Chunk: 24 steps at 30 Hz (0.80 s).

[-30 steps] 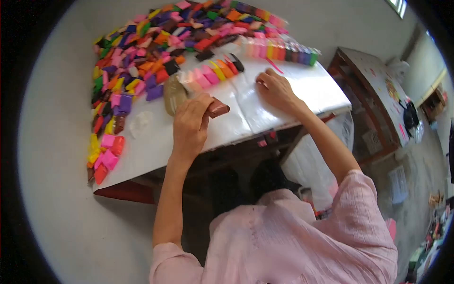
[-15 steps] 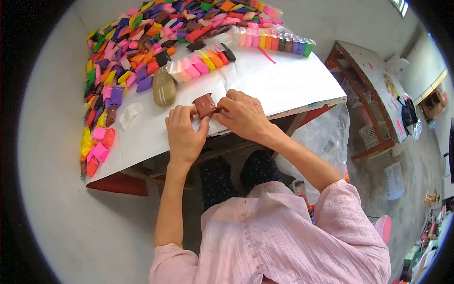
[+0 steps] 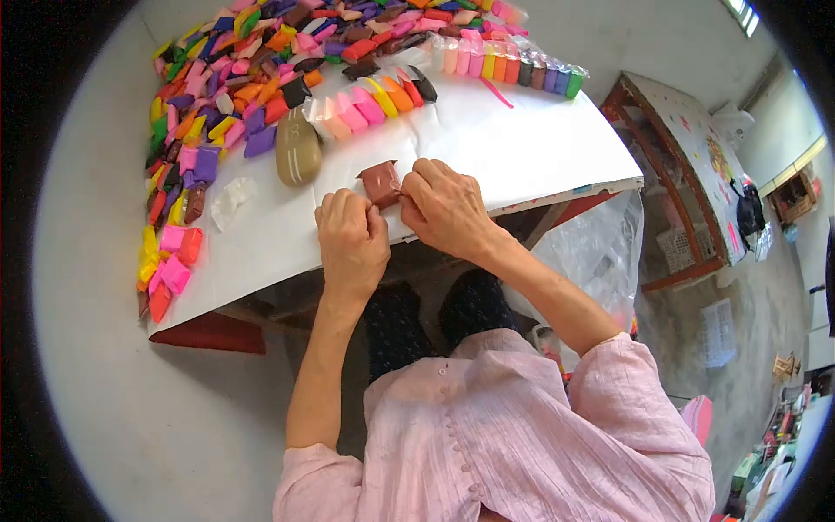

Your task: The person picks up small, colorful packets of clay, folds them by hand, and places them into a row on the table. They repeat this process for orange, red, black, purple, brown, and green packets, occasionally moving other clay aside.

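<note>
Left hand and right hand: fingers curled, both pinching brown packet by its near side, at table's front edge. Beyond: olive case, bagged row beside it, then packet heap.

Both hands pinch brn pkt — tan case nr, on wht tabletop.

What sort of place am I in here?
Possibly a craft or packing workroom: colourful packets are heaped on the white-covered table, a clear bag holds more in a row, and your right hand is on a brown packet.
</note>
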Tool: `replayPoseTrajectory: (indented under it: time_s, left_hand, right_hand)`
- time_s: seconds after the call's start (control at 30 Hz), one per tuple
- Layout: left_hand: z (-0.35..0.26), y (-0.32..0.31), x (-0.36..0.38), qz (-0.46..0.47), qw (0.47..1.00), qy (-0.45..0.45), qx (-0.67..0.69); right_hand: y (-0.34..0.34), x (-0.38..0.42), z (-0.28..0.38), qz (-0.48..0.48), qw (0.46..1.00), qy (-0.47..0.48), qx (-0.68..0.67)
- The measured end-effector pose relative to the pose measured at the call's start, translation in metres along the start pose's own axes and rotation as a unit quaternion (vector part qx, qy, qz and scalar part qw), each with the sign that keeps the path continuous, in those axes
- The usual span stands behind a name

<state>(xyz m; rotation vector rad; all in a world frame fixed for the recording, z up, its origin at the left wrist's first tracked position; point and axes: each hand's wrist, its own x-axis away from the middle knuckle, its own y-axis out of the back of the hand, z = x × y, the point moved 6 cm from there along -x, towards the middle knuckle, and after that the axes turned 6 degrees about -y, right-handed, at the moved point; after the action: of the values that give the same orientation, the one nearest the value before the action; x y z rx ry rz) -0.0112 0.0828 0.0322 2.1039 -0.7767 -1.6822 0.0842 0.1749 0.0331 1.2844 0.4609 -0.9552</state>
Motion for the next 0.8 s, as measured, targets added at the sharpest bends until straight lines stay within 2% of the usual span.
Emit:
replayPoseTrajectory:
  time_s: [0.17,0.3,0.4,0.53,0.63,0.73,0.8]
  left_hand:
    - [-0.002,-0.001,0.002,-0.015,1.000,0.017,0.015]
    - [0.003,-0.002,0.000,0.017,0.999,0.016,0.042]
    - [0.001,-0.003,0.001,0.007,0.998,0.016,0.068]
    - [0.002,-0.002,0.002,0.005,0.997,0.024,0.073]
    - [0.001,-0.001,0.002,0.006,0.996,0.034,0.082]
    - [0.002,-0.001,0.002,0.002,0.997,0.027,0.077]
    - [0.003,0.000,0.002,0.001,0.997,0.022,0.072]
  right_hand:
    - [0.002,0.002,0.001,0.018,1.000,0.005,0.013]
    - [0.011,0.002,0.005,0.040,0.998,0.008,0.040]
    - [0.035,-0.014,0.025,0.010,0.998,0.061,-0.012]
    - [-0.002,-0.003,0.016,0.117,0.989,0.092,-0.016]
    - [-0.005,0.000,0.016,0.113,0.989,0.095,0.003]
    - [-0.006,-0.009,0.009,0.185,0.978,0.094,-0.023]
    - [-0.002,-0.013,0.003,0.184,0.980,0.076,-0.029]
